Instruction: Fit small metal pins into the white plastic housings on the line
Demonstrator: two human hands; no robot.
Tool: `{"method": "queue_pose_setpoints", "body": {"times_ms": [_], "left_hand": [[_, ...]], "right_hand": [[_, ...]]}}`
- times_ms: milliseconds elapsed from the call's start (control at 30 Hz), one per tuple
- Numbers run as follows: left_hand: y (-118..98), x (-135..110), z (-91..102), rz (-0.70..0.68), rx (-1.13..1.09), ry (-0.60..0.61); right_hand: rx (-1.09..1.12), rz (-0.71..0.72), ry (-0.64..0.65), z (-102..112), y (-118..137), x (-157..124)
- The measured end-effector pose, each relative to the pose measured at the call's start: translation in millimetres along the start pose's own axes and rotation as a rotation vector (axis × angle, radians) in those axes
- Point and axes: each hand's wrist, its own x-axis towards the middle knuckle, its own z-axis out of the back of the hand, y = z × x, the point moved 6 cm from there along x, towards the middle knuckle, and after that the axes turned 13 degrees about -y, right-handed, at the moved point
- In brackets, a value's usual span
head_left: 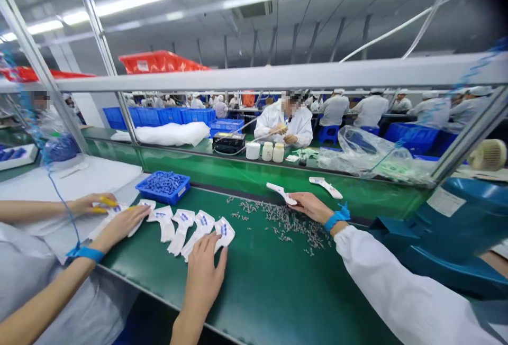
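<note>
My right hand [313, 207], with a blue band at its wrist, pinches one end of a white curved plastic handle piece [280, 191]. Below it, many small metal screw-like bits [291, 220] lie scattered on the green belt. My left hand [205, 268] lies with fingers stretched and thumb apart over the lower ends of white plastic pieces, touching the rightmost one [225, 231]. Several such pieces, each bearing small blue parts, form a row to its left, among them one piece [183, 223]. Another white handle piece [326, 187] rests on the far ledge.
At the left, a co-worker's hands [123, 223] work over white pieces. A blue tray [163, 189] of small blue parts stands behind the row. A teal machine [456, 228] is at the right. White jars [267, 151] and plastic bags [357, 154] sit beyond the green partition.
</note>
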Motion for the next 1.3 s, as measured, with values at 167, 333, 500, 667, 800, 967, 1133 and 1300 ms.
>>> {"method": "queue_pose_setpoints", "body": {"times_ms": [167,333,500,667,800,967,1133,1300], "left_hand": [[23,-9,-14.3,-0.091,0.189,0.005],[-4,-35,-17.7,-0.228,0.149,0.046],[-49,-65,-29.4,-0.239,-0.080,0.120],[-91,-90,-50.3,-0.195,-0.250,0.122],[-111,-100,-59.8,-0.217,-0.311,0.152],[-115,-99,-53.8,-0.166,-0.332,0.205],[-121,-76,-40.6,-0.085,-0.427,0.270],[-140,-44,-44.3,-0.058,-0.501,0.312]], "right_hand": [[-0.281,0.156,-0.205,49,9,24],[-0.616,0.216,-0.227,107,-44,-19],[-0.814,0.157,-0.244,139,-101,-77],[-0.851,0.120,-0.304,136,-118,-88],[-0.816,0.122,-0.328,134,-115,-88],[-0.703,0.165,-0.285,128,-104,-97],[-0.457,0.202,-0.134,95,-75,-125],[-0.077,0.140,0.164,34,-46,-166]]}}
